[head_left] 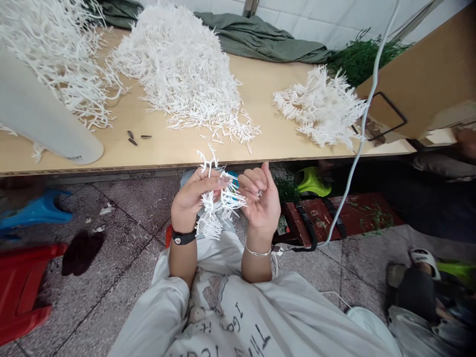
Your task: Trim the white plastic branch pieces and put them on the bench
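Head view, table [258, 89]: bearing white heaps [186, 64] before me.
Left hand [189, 196]: I am pinching white sprigs [211, 223], thumb against fingers, near the table edge.
Right hand [266, 203]: I am half-curling fingers beside them; any hold, I cannot tell.

Site: a small hand-work shop, by appearance; a home room so used could not be excluded. I sat at a board-topped table [260, 82] bearing loose heaps of white branched sprigs [186, 64], with green foliage [359, 62] behind. White tiles [316, 22] faced the wall. A blue stool [40, 210] and a red stool [22, 287], both plastic, stood on speckled, scrap-littered floor [122, 253]. Another person [414, 292] was at my right, near a low red bench [357, 204].
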`<act>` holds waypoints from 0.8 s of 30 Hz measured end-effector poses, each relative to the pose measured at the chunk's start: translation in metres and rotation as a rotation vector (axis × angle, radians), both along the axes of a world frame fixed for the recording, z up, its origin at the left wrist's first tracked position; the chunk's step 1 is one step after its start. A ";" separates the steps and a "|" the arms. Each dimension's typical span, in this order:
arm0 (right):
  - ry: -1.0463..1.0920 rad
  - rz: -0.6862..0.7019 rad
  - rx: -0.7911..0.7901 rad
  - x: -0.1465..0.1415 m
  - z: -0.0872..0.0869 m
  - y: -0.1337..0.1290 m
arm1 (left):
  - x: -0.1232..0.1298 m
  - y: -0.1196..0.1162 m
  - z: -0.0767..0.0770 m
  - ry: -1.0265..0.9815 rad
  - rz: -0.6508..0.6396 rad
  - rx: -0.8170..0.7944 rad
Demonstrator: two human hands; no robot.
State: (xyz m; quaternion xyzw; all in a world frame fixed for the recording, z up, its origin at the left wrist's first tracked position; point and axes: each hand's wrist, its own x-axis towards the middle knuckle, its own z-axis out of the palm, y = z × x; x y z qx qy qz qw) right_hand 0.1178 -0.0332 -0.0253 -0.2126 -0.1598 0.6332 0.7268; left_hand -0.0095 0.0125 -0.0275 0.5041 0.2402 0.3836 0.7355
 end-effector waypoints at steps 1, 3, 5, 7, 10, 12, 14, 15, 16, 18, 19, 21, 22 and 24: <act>-0.003 0.031 0.007 0.002 0.000 -0.001 | 0.000 -0.001 0.000 -0.014 0.001 -0.025; -0.028 0.084 0.021 0.004 -0.001 -0.002 | 0.001 -0.001 0.001 -0.050 -0.019 -0.073; -0.092 0.104 0.026 0.003 -0.001 -0.002 | 0.001 -0.001 0.000 -0.087 -0.059 -0.095; -0.193 0.070 0.019 0.000 0.000 -0.002 | 0.001 0.000 -0.001 -0.087 -0.118 -0.091; -0.404 -0.074 -0.015 -0.005 0.000 -0.002 | 0.000 0.003 -0.002 -0.027 -0.217 -0.087; -0.551 -0.164 -0.043 -0.008 -0.002 -0.004 | 0.000 0.005 -0.003 0.007 -0.260 -0.091; -0.694 -0.204 -0.067 -0.008 -0.004 -0.006 | 0.000 0.007 -0.004 0.028 -0.290 -0.087; -0.760 -0.208 -0.064 -0.007 -0.005 -0.007 | 0.001 0.008 -0.004 0.038 -0.301 -0.080; -0.820 -0.203 -0.050 -0.007 -0.006 -0.008 | 0.001 0.009 -0.005 0.052 -0.309 -0.070; -0.913 -0.184 0.000 -0.003 -0.007 -0.010 | 0.000 0.011 -0.006 0.081 -0.325 -0.050; -0.946 -0.175 0.028 -0.002 -0.007 -0.011 | -0.001 0.012 -0.007 0.094 -0.336 -0.045; -0.995 -0.152 0.064 0.002 -0.005 -0.012 | -0.003 0.014 -0.007 0.122 -0.360 -0.048; -1.017 -0.138 0.071 0.004 -0.004 -0.012 | -0.004 0.014 -0.007 0.133 -0.368 -0.055; -1.046 -0.103 0.076 0.007 -0.003 -0.013 | -0.006 0.015 -0.007 0.142 -0.354 -0.066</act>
